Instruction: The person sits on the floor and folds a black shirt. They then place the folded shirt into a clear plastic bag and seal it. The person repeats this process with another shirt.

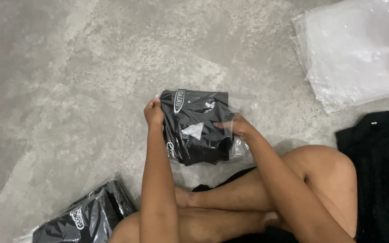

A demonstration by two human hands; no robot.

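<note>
Hands (154, 113) (237, 126) grip bagged black garment (199, 128) (white label).

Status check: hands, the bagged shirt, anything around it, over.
Left hand grips bagged black garment at its left edge. Right hand presses its right side. Garment on grey floor. Clear bag stack apart, far right.

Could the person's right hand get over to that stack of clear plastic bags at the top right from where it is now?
Probably yes. The right hand rests on the bagged black garment, and only bare floor lies between it and the clear plastic bags.
</note>
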